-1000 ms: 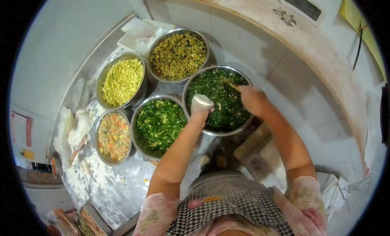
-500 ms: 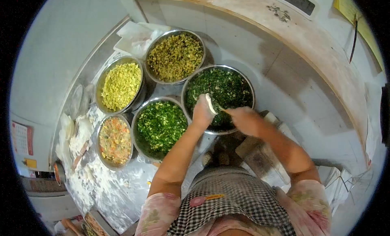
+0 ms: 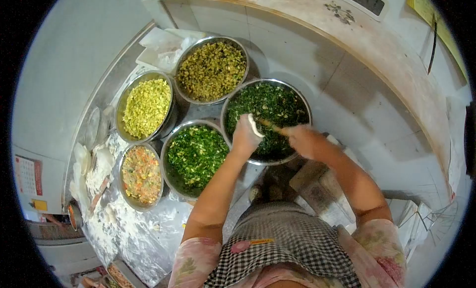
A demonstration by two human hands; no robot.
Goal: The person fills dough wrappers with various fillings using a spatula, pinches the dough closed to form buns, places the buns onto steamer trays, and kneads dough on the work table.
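My left hand [image 3: 245, 138] is closed around a white round of dough [image 3: 255, 126], seen edge-on above the near left part of a steel bowl of dark chopped greens [image 3: 278, 102]. In my right hand [image 3: 308, 141] is a thin wooden stick [image 3: 271, 127], its tip pointing left toward the dough. Both hands are over the near side of this bowl. Whether any filling lies on the dough is hidden by my fingers. Just left of my left forearm sits a bowl of brighter chopped greens [image 3: 197, 151].
Bowls of yellowish filling [image 3: 212, 70], pale yellow-green pieces [image 3: 147, 107] and a mixed orange-flecked filling [image 3: 141, 174] stand to the left. Flour [image 3: 116, 223] covers much of the metal table. A rolling pin [image 3: 100, 193] lies in it. A wall ledge [image 3: 307, 25] curves behind.
My right hand has drawn slightly right and up, away from the left hand, and more of the stick shows. My left hand keeps the dough in nearly the same place.
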